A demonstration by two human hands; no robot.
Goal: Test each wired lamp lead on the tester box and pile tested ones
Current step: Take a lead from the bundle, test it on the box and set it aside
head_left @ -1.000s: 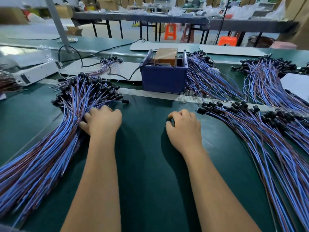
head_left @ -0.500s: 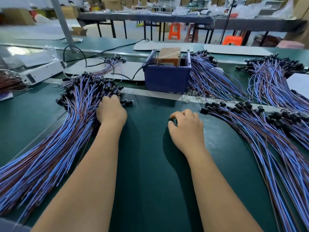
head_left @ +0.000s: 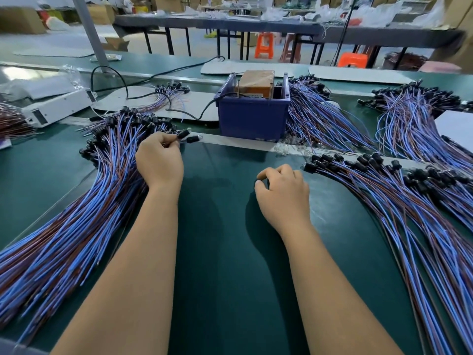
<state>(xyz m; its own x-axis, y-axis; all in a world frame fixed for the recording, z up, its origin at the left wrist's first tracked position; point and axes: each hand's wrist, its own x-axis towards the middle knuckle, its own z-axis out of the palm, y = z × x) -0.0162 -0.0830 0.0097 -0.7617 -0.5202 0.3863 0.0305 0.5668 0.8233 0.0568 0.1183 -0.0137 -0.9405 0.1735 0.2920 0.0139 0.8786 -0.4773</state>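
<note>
A factory assembly hall: a long green tabletop (head_left: pixel 230 252) heaped with wire bundles (head_left: pixel 64 239), more worktables (head_left: pixel 256 24) far behind, orange stools (head_left: pixel 263 44), and stacked cartons (head_left: pixel 18 19) far left.

Bare mat (head_left: pixel 225 226) between lead piles (head_left: pixel 64 239)

left hand (head_left: pixel 159 160) pinches a lamp lead (head_left: pixel 183 134); right hand (head_left: pixel 282 192) rests curled on table (head_left: pixel 217 226).

Orange stools (head_left: pixel 263 44) stand behind a far table (head_left: pixel 281 26).
</note>
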